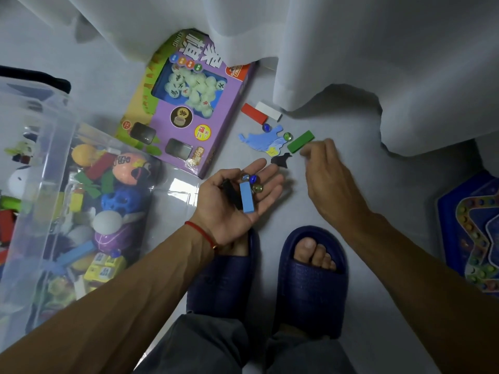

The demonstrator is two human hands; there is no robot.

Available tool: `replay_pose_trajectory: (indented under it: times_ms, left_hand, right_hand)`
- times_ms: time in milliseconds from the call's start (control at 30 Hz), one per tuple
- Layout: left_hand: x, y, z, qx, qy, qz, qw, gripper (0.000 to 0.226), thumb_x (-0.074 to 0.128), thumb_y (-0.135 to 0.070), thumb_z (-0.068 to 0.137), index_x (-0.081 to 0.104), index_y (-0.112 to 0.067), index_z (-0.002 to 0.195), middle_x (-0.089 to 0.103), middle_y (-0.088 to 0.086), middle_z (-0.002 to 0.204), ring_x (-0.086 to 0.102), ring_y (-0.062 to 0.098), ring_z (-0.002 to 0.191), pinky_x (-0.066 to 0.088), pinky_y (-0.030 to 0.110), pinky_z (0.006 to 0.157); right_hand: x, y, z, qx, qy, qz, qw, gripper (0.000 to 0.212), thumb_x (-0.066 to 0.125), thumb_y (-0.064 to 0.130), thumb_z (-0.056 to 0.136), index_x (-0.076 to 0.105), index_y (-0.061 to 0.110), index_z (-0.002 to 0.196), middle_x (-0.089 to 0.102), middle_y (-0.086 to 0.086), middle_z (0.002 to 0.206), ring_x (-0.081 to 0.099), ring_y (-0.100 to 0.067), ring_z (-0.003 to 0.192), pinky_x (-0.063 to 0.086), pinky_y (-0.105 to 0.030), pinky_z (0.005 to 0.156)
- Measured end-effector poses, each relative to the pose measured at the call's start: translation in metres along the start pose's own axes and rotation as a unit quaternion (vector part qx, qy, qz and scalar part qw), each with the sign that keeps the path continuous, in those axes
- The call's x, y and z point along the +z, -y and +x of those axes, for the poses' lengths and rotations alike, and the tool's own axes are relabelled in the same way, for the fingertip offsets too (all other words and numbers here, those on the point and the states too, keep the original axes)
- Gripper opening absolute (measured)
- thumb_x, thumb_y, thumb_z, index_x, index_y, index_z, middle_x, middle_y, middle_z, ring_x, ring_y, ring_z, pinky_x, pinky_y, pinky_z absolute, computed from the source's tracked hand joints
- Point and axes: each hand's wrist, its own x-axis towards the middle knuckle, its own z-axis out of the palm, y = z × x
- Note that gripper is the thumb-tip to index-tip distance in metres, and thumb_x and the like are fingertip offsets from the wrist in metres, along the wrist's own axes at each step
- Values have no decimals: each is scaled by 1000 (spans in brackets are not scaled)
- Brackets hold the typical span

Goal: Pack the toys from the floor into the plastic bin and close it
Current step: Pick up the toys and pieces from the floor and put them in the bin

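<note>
Green block point(300, 142) lies flat on the floor point(378, 201), just beyond the right hand point(328, 175); it is judged light, rigid and smooth, best pinched across its long sides. Right fingers point(310, 152) are loosely curled and hold nothing. Left hand point(240, 197) is cupped palm-up, fingers relaxed, carrying a blue block point(246, 197), a dark piece and three marbles point(253, 180), judged prone to rolling off. Plastic bin point(35, 109), part filled, stands open at left.
</note>
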Motion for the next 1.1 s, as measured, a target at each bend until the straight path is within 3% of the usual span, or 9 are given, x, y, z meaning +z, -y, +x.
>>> replay_pose_trajectory:
  times_ms: [133, 300, 467, 500, 567, 667, 933, 1033, 1100]
  left_hand:
    - [2, -4, -5, 0, -12, 17, 1000, 49, 37, -29, 93, 64, -1, 124, 63, 19, 129, 64, 37, 114, 50, 46, 101]
    - [10, -7, -16, 22, -50, 48, 997, 39, 44, -31, 90, 72, -4, 97, 68, 16, 103, 66, 33, 89, 55, 39, 85]
    - [34, -1, -57, 30, -69, 92, 993, 22, 50, -28, 89, 55, -13, 73, 51, 7, 79, 47, 20, 60, 36, 23, 49]
    - [37, -1, -72, 33, -63, 103, 992, 25, 49, -29, 91, 53, -14, 72, 49, 5, 76, 44, 17, 56, 31, 20, 43]
    - [47, -5, -110, 49, -42, 108, 992, 30, 47, -33, 96, 54, -15, 73, 49, 4, 74, 43, 15, 52, 29, 19, 39]
    - [54, -25, -180, 92, -18, 76, 993, 30, 48, -36, 95, 56, -14, 77, 53, 7, 79, 49, 19, 63, 39, 22, 49]
    - [15, -105, -347, 268, -164, 13, 949, 36, 52, -36, 85, 53, -7, 106, 47, 17, 102, 48, 32, 90, 38, 47, 104]
    - [5, -112, -373, 311, -217, 38, 924, 45, 51, -40, 92, 42, -12, 126, 46, 17, 106, 54, 34, 89, 53, 56, 88]
    - [9, -109, -377, 353, -281, 109, 886, 42, 50, -37, 94, 47, -19, 132, 44, 18, 127, 52, 35, 105, 56, 47, 79]
  right_hand:
    - [-1, -3, 31, 5, 44, -26, 999, 51, 63, 1, 92, 42, 7, 138, 41, -17, 123, 57, -26, 89, 57, -38, 75]
    - [-7, -11, 29, 53, 60, -74, 994, 30, 63, 25, 96, 51, 1, 109, 43, -19, 117, 56, -33, 88, 54, -46, 75]
    - [-30, -10, -32, 286, 82, 70, 952, 22, 46, 26, 101, 49, 9, 87, 53, -13, 85, 53, -28, 72, 46, -36, 63]
    - [-41, -2, -42, 358, 88, 202, 907, 21, 45, 20, 99, 49, 11, 80, 50, -13, 78, 51, -24, 65, 41, -32, 58]
    - [-71, 27, -52, 475, 92, 471, 737, 18, 45, 12, 97, 56, 10, 84, 47, -11, 75, 47, -20, 59, 37, -29, 54]
    - [-122, 94, -45, 442, 143, 675, 573, 13, 43, 13, 101, 56, 9, 101, 54, -9, 81, 56, -19, 67, 51, -25, 55]
    - [-197, 327, 25, 235, 432, 570, 658, 44, 54, 23, 101, 51, -7, 133, 57, -27, 130, 63, -38, 108, 60, -36, 66]
    - [-193, 372, 41, 210, 492, 536, 653, 74, 53, 42, 98, 26, -1, 152, 30, -32, 152, 44, -48, 132, 44, -52, 105]
    - [-187, 373, 49, 188, 483, 509, 688, 75, 52, 47, 97, 27, 4, 153, 40, -27, 143, 47, -43, 126, 40, -50, 106]
